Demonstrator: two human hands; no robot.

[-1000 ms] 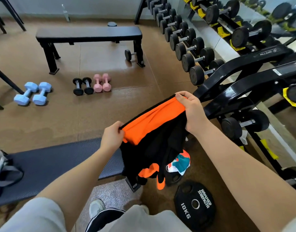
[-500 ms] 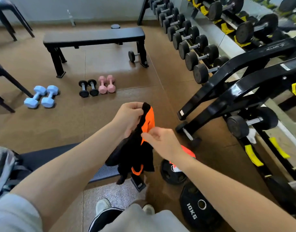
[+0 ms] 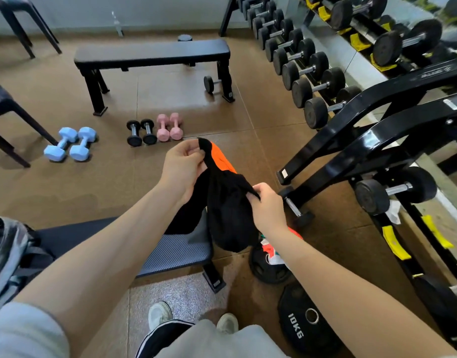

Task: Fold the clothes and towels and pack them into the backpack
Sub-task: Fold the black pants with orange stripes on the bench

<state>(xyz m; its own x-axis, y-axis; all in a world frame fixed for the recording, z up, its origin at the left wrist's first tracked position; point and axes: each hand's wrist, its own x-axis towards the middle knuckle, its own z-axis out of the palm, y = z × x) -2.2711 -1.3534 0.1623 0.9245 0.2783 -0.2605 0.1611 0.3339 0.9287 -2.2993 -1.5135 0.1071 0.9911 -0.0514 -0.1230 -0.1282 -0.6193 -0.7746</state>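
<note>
The right hand (image 3: 267,209) is pinching a lower corner of the black-and-orange garment (image 3: 228,208), fingers curled round the cloth. The left hand (image 3: 182,169) is gripping the top edge, holding the piece in the air over the near bench (image 3: 170,250). The cloth is sagging limp between the two grips: soft and light (judged from the drape), unlikely to hold a crease unaided. Corners and hems are looking like the best holds. The backpack (image 3: 12,257) is sitting on the bench at far left. More clothes (image 3: 272,250) are lying on a plate (image 3: 268,270) below.
</note>
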